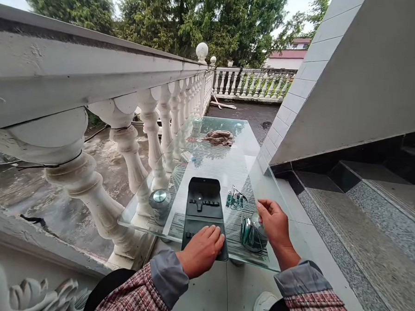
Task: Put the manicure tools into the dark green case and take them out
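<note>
A black manicure case [204,197] lies unfolded on the glass table, its small loops showing no tools in them. My left hand [202,249] is closed over its near flap, fingers together and pressing near the right edge. My right hand [274,224] is raised beside a pile of green and silver tools [252,235], thumb and forefinger pinched. Whatever is in that pinch, if anything, I cannot make out. Beyond the pile, several small nail tools [236,198], some looking like clippers, lie right of the case.
The glass tabletop [224,168] bears a crumpled brown cloth [219,137] toward its far end. A round metal cap [160,196] tops a table support at left. A white balustrade [124,146] borders the left side; stone steps [357,219] rise at right.
</note>
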The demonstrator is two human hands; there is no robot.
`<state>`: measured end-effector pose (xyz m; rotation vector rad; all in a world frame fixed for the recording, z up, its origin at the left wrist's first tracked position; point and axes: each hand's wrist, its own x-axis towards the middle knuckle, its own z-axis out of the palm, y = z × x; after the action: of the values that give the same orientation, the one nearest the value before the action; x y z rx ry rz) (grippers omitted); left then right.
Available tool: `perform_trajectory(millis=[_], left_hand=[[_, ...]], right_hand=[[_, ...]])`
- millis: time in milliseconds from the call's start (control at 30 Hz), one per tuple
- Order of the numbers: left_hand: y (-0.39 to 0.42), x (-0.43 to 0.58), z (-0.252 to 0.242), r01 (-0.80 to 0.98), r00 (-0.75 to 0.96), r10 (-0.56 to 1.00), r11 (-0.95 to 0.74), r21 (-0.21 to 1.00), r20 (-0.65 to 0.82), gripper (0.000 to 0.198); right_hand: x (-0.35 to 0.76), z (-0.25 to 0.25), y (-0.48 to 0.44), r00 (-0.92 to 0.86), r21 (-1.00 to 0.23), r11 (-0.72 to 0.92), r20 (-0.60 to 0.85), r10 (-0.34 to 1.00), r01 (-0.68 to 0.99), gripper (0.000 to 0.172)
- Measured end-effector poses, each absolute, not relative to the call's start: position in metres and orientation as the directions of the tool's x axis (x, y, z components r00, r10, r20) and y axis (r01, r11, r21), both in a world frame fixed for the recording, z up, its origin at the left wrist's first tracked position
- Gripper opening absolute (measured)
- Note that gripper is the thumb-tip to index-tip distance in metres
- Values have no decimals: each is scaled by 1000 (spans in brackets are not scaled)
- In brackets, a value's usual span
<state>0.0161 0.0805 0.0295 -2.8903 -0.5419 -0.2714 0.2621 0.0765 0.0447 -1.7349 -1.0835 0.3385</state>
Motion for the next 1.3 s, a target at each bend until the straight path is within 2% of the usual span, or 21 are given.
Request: perform_trajectory(millis=[167, 233, 300, 367, 467, 767, 900, 1000, 1100, 1300], left_hand=[[68, 14, 42, 339, 923, 282, -917, -212, 261, 32], [60, 15, 47, 237, 949, 166, -936, -260, 269, 28], [53, 16, 49, 89, 970, 10, -945, -315, 242, 27], [47, 17, 47, 5, 975, -71, -939, -344, 208, 26], [42, 16, 42, -44, 977, -116, -931, -362, 180, 25], [46, 9, 43, 18, 976, -71, -917, -399, 207, 27], [50, 7, 37, 122, 972, 28, -908, -402, 232, 29], [54, 7, 31, 219, 961, 125, -890, -399, 248, 33], [56, 7, 28, 219, 965, 135, -886, -409, 225, 34], [59, 13, 24, 180, 973, 102, -897, -404, 206, 36]], right_hand=[[261, 30, 56, 471, -794, -129, 213, 856, 594, 29], [256, 29, 54, 408, -684, -161, 215, 887, 711, 28], [250, 29, 55, 343, -519, -194, 209, 916, 833, 29], [245, 30, 57, 303, -385, -214, 187, 934, 898, 28], [238, 33, 62, 297, -305, -242, 148, 943, 921, 24], [235, 39, 67, 404, -489, -323, 66, 913, 810, 27], [244, 44, 66, 452, -635, -334, 28, 891, 697, 26], [244, 46, 63, 432, -769, -288, -18, 902, 570, 27], [233, 46, 64, 386, -872, -224, -45, 921, 434, 30], [193, 45, 85, 339, -954, -126, -27, 940, 274, 30]])
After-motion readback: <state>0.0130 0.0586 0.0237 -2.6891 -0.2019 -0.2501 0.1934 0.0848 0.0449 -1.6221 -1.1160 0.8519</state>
